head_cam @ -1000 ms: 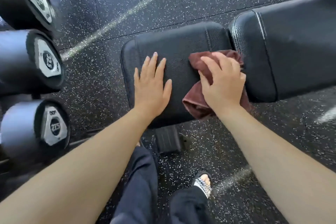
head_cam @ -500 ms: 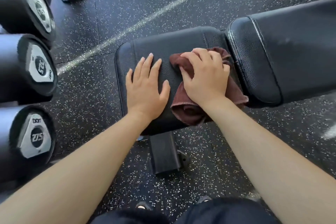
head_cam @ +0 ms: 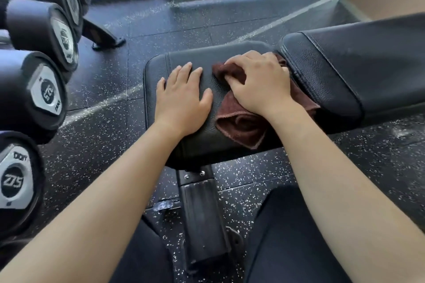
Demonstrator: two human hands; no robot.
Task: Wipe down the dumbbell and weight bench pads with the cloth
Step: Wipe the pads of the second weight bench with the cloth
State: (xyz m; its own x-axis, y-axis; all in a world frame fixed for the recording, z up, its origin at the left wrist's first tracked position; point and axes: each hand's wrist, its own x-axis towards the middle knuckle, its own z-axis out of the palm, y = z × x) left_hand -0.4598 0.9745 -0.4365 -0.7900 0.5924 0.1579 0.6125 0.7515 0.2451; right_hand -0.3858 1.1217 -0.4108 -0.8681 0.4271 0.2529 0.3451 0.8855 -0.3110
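The right hand (head_cam: 257,82) lay over the maroon cloth (head_cam: 239,126), fingers curled into its bunched folds, pressing it on the seat pad (head_cam: 195,145) beside the gap before the back pad (head_cam: 345,64), while the left hand (head_cam: 181,101) rested flat and open on the same pad just beside it. The step looked like wiping the seat pad; the next move would call for lifting the left hand clear, sweeping the cloth across that bare patch, then onto the back pad.

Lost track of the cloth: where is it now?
Head view: the maroon cloth lies on the right end of the seat pad, under the right hand, between the left hand and the back pad.
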